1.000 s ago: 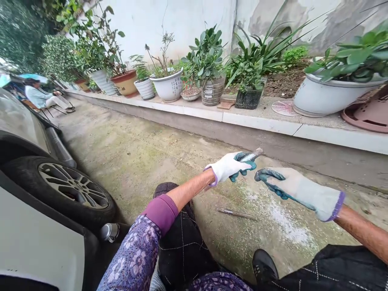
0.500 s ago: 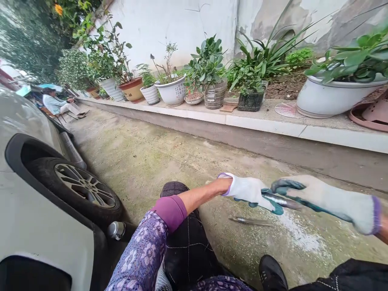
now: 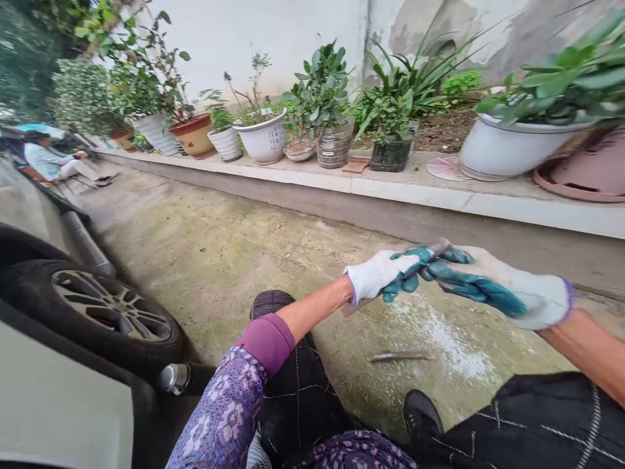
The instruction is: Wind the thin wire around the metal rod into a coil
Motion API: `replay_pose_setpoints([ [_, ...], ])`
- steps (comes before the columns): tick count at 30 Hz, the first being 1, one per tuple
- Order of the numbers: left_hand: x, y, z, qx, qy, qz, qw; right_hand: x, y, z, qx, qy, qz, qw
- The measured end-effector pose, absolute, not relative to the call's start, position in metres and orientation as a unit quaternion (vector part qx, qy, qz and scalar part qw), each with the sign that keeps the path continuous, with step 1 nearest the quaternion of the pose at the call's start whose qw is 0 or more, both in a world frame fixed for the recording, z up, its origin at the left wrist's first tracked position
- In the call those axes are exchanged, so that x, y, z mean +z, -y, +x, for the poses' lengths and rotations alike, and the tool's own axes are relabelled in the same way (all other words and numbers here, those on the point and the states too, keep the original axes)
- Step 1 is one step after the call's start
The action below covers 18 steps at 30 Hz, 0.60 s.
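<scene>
Two gloved hands meet above a concrete yard floor [image 3: 219, 247]. The left hand [image 3: 378, 277] is clenched around what looks like a small slender fish [image 3: 438, 247], which is tilted with its tip poking out above the fingers. The right hand [image 3: 498, 290] curls its fingertips onto that upper end. A second fish [image 3: 400, 356] lies on the floor below, beside a white powdery patch [image 3: 449, 339]. A car wheel [image 3: 105, 306] stands to the left.
</scene>
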<state>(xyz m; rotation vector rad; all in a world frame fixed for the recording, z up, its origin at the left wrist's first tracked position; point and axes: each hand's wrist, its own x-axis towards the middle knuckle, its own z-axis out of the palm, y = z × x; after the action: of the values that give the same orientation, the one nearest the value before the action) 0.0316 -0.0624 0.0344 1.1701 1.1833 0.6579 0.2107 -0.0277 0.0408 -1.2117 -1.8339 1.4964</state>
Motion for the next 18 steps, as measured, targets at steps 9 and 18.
replay_pose_setpoints([
  [9, 0.031, 0.052, 0.021, 0.217, -0.356, 0.433, 0.799, 0.039, 0.004, 0.223, 0.672, 0.621, -0.333, 0.228],
  [18, 0.042, 0.049, 0.024, 0.286, -0.349, 0.467, 0.761, 0.039, -0.013, 0.206, 0.655, 0.614, -0.338, 0.283],
])
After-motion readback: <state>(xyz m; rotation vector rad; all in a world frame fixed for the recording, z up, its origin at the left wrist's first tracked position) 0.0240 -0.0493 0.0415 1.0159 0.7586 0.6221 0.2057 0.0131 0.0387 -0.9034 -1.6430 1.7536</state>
